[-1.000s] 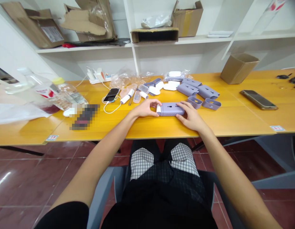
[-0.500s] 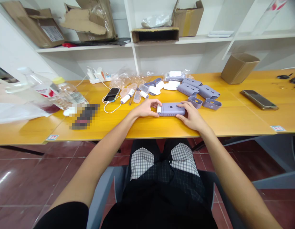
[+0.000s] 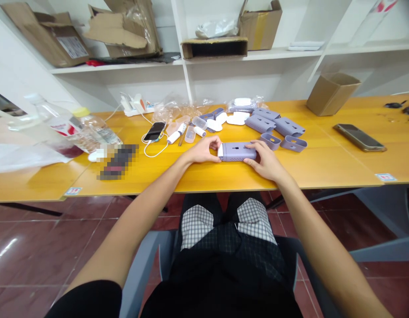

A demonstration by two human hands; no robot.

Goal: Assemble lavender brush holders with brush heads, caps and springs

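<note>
A lavender perforated case (image 3: 236, 151) is seen lying flat on a yellow wooden table (image 3: 327, 170), at the centre of the frame, with dark cut-outs along its top. At its left end, a white end piece (image 3: 220, 152) is pinched between the curved thumb and fingers of the left hand (image 3: 204, 150). The case's right end is grasped by the right hand (image 3: 266, 161), the fingers laid on top and the thumb set against the near side.

Just above right of centre, lavender sleeves (image 3: 289, 127) are grouped beside two hollow lavender caps (image 3: 293, 144). Above the left hand, white plastic pieces and clear plastic caps (image 3: 190, 134) are scattered near a smartphone (image 3: 154, 131) with a white cable attached. Farther right, another smartphone (image 3: 359, 137) is placed below an open cardboard box (image 3: 333, 94). Bottles (image 3: 92, 126) are clustered at the left, and shelves holding cardboard boxes are shown across the top.
</note>
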